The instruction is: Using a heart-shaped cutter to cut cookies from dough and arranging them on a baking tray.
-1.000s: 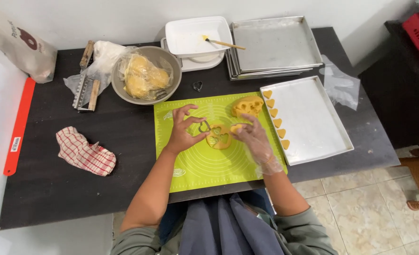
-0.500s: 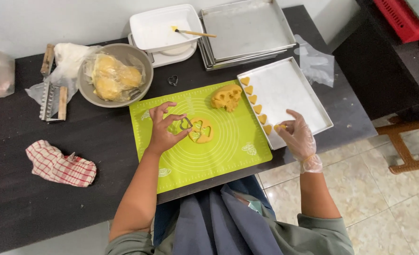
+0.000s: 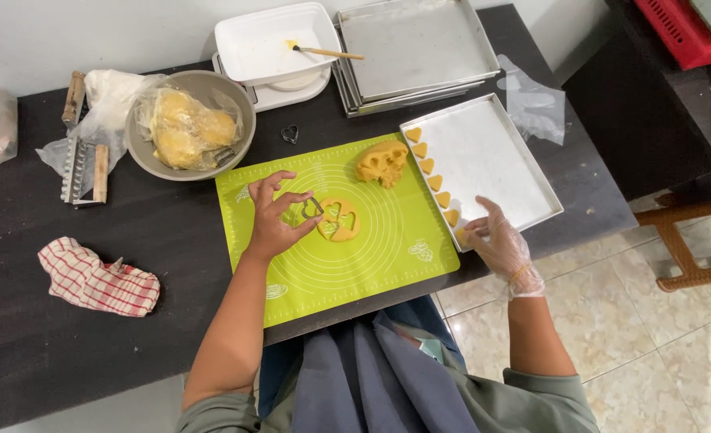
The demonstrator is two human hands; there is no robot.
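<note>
Hands: left hand (image 3: 274,218) still pinches the cutter (image 3: 311,209); gloved right hand (image 3: 496,240) has reached the tray (image 3: 524,210), fingers loose.

Even, soft daylight lit the scene brightly from above, with faint shadows beneath the hands, mild glare on the metal trays (image 3: 416,42), sharp focus throughout, and slight wide-angle bending at the edges.

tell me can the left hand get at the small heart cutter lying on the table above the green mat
Probably yes. The left hand holds a cutter over the green mat, and the spare heart cutter lies just beyond the mat's far edge with only bare mat and table between; the bowl sits off to the side.
</note>
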